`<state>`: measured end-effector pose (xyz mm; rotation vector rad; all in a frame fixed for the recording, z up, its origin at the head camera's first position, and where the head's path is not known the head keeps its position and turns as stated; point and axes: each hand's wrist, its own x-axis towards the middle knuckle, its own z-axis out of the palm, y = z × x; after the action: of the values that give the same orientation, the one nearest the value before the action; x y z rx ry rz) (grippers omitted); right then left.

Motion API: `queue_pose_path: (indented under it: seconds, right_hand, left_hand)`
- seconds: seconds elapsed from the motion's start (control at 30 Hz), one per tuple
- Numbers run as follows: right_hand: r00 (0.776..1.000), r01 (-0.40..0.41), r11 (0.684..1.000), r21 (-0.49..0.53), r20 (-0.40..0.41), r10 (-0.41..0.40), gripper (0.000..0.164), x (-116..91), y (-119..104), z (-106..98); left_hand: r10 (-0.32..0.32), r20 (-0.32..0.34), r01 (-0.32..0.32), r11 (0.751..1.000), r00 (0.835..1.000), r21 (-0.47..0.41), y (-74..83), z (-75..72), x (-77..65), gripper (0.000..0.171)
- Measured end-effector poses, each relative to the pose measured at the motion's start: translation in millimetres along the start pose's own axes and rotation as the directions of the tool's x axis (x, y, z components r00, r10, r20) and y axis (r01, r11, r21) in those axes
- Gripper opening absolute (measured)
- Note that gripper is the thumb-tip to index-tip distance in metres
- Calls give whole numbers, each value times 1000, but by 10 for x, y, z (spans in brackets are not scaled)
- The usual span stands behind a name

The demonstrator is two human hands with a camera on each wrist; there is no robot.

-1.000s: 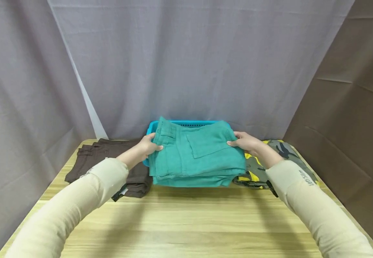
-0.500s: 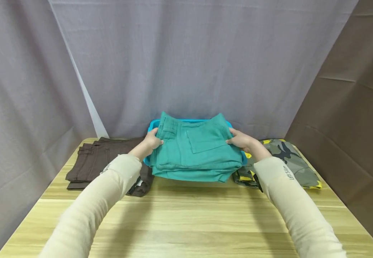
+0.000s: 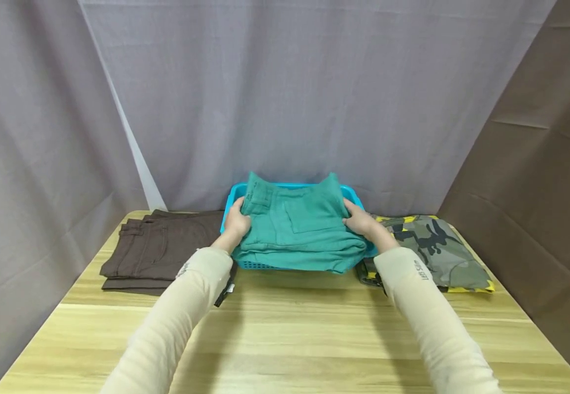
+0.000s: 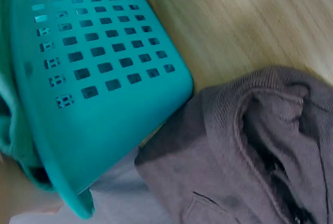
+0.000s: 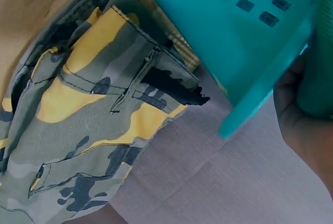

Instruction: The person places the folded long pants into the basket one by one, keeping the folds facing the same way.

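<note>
As left hand (image 3: 238, 221) and right hand (image 3: 361, 220) pinch opposite edges, folded green trousers (image 3: 309, 216) lie over the blue basket (image 4: 109, 125).
Thumbs press on top, other fingers mostly hidden, likely keeping the layers together.

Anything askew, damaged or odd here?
Mildly: the folded green cloth trousers look uneven over the turquoise perforated plastic basket; in the head view two corners poke above its back rim and the near edge hides most of its front rim. No damage visible; folded brown cloth trousers and grey-yellow camouflage trousers lie either side.
</note>
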<state>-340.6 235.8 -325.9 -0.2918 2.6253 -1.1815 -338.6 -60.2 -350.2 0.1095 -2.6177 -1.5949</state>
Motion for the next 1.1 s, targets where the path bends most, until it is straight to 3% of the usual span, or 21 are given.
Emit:
queue_pose_path:
  seconds: [0.13, 0.4, 0.57, 0.67, 0.8, 0.83, 0.9, 1.03, 1.1]
  right_hand:
    - [999, 17, 999, -47, -31, -19, 63, 52, 44, 8]
    - [994, 38, 985, -166, -93, -54, 61, 129, 205, 47]
    - [992, 27, 971, -237, -115, -56, 60, 188, 288, 115]
    - [991, 22, 972, -235, -125, -53, 60, 376, 534, 193]
    - [978, 66, 976, -209, -183, -105, 62, 900, 1282, 251]
    - [977, 63, 976, -207, -185, -103, 62, 952, 1348, 263]
    - [978, 36, 980, -195, -196, -75, 63, 996, 1377, 270]
    - [986, -21, 981, -195, -167, -12, 61, 508, 738, 295]
    - [985, -39, 977, -212, -173, 2, 60, 332, 536, 299]
  left_hand:
    - [-4, -54, 7, 999, 999, 46, -27, 70, 33, 56]
    - [2, -65, 3, 998, 998, 69, -45, 168, 75, 53]
    - [5, -70, 1, 997, 998, 81, -135, 249, 92, 52]
    - [-16, -55, 22, 993, 998, 116, -173, 286, 102, 52]
    - [-49, -27, 52, 990, 998, 129, -192, 314, 107, 56]
    - [-55, -23, 57, 990, 998, 125, -198, 319, 114, 58]
    - [-74, -15, 75, 990, 997, 116, -203, 320, 110, 60]
    - [-89, -6, 89, 987, 996, 133, -231, 320, 149, 67]
    - [-89, 4, 87, 984, 996, 153, -235, 324, 177, 70]
